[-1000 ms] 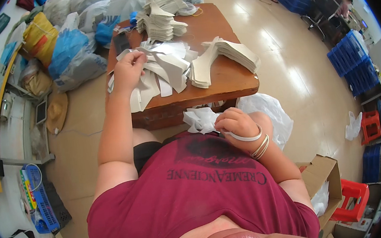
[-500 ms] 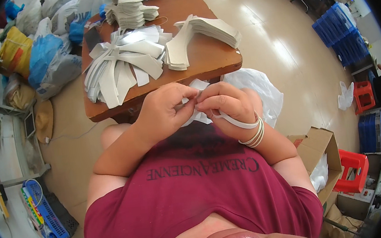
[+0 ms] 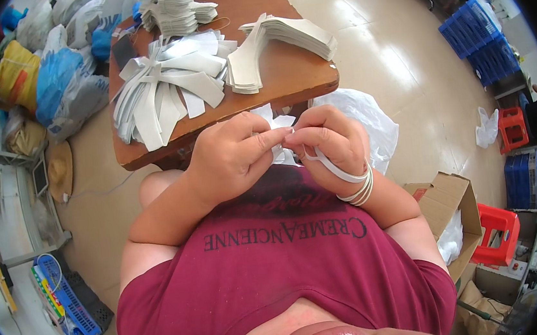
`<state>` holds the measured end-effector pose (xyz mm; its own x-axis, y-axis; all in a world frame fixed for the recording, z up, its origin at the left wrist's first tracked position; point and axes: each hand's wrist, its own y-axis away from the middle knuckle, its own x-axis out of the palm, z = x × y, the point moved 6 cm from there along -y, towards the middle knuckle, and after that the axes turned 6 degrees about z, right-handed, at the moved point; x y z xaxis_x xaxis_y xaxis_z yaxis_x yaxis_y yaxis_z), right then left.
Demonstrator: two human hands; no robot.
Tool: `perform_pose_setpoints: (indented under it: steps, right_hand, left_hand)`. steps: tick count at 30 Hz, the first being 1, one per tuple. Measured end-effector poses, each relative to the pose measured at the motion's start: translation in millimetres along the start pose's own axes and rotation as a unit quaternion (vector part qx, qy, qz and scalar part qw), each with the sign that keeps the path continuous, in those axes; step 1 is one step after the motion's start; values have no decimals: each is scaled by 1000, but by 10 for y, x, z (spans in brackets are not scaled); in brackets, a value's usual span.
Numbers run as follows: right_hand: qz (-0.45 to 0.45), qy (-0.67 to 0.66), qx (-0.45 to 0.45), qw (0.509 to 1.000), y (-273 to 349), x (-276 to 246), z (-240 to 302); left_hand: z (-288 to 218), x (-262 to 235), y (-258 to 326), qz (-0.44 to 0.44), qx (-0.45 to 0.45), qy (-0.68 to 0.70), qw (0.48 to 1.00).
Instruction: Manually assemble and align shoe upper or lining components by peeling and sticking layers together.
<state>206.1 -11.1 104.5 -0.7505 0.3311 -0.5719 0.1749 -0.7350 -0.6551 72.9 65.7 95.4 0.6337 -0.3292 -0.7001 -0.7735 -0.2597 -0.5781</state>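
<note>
My left hand (image 3: 231, 151) and my right hand (image 3: 333, 138) meet above my lap, both closed in a pinch with their fingertips touching. A tiny bit of white shows between the fingertips, too small to make out. A narrow white band (image 3: 341, 173) runs from my right wrist up into the fingers of that hand. Several thin pale loops (image 3: 363, 192) circle the same wrist. Behind the hands lie white cut pieces (image 3: 282, 122), partly covered by my fingers.
In front stands a brown table (image 3: 295, 77). On it are a fanned pile of white pieces (image 3: 166, 80), a neat bent stack (image 3: 294, 32) and another stack (image 3: 176, 11). A white plastic bag (image 3: 368, 125) hangs by my right knee; a cardboard box (image 3: 444, 209) is at right.
The left hand's fingers have straightened somewhat toward the right hand's fingertips, and the pinch has shifted slightly right. The view has tilted a little; the stacks stay put.
</note>
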Motion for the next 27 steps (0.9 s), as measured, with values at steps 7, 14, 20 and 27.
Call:
perform_pose_setpoints:
  steps: [7, 14, 20, 27]
  right_hand:
    - [-35, 27, 54, 998, 55, 60, -96]
    - [-168, -27, 140, 975, 96, 1, -132]
    - [-14, 125, -89, 988, 51, 55, 39]
    - [-23, 181, -148, 972, 91, 137, 33]
  left_hand:
    - [-56, -65, -31, 44, 70, -83, 993]
    - [-32, 5, 34, 98, 75, -72, 990]
    - [100, 78, 104, -13, -25, 98, 995]
    - [193, 95, 123, -25, -98, 212, 972]
